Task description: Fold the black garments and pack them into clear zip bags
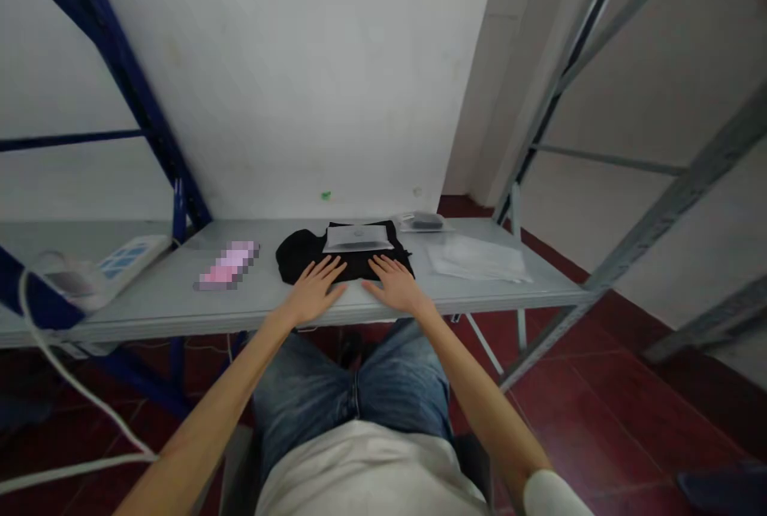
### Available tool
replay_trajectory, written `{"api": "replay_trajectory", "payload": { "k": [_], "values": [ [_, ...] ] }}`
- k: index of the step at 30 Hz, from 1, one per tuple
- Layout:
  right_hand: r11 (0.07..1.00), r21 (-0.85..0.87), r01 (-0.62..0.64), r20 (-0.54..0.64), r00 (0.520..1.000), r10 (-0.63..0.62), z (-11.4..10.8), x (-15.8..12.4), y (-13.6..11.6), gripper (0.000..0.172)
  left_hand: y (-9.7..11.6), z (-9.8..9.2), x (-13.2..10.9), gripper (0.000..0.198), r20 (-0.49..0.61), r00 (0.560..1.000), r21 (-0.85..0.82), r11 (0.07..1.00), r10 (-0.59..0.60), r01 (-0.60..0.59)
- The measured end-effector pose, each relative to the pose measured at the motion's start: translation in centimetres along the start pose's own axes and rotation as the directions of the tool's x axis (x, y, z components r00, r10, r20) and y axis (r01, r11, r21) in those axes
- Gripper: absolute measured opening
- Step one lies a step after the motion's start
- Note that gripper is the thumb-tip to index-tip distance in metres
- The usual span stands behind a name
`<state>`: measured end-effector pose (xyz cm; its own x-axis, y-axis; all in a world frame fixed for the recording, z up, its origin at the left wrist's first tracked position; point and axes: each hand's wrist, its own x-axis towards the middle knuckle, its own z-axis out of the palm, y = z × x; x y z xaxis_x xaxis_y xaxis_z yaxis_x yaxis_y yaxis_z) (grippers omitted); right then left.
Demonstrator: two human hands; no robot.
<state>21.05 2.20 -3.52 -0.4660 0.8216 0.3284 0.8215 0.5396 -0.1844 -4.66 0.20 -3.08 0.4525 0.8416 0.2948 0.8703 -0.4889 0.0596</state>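
Both my hands lie flat at the near edge of a black cloth item (300, 254) spread on the grey table. My left hand (315, 288) has its fingers stretched out over the cloth's lower left part. On its lower right part rests my right hand (392, 283), fingers also apart. Neither hand grips anything. Just beyond my fingertips, a flat pale packet (358, 238) in clear wrapping lies on top of the cloth. How the cloth is folded underneath it is hidden.
To the right are a clear bag with a dark item (424, 221) and clear plastic bags (476, 258). A pink, blurred-out phone-like object (228, 265) lies left. Farther left is a white power strip (135, 260) with a cable. Metal frame posts (173, 140) flank the table.
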Motion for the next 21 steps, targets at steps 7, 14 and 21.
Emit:
{"api": "replay_trajectory", "payload": {
  "k": [7,14,21],
  "values": [
    [1.000,0.001,-0.003,0.012,1.000,0.003,-0.08,0.05,0.00,0.072,0.03,-0.04,-0.01,0.064,-0.009,1.000,-0.002,1.000,0.012,-0.012],
    [1.000,0.006,-0.006,0.004,1.000,0.006,-0.31,-0.02,-0.14,0.071,0.07,0.02,0.02,0.062,-0.009,1.000,-0.001,1.000,0.009,-0.009],
    [1.000,0.015,-0.005,0.008,1.000,0.005,-0.25,-0.01,-0.05,0.071,0.30,-0.12,0.02,0.063,-0.003,1.000,0.005,1.000,-0.002,0.002]
  ]
}}
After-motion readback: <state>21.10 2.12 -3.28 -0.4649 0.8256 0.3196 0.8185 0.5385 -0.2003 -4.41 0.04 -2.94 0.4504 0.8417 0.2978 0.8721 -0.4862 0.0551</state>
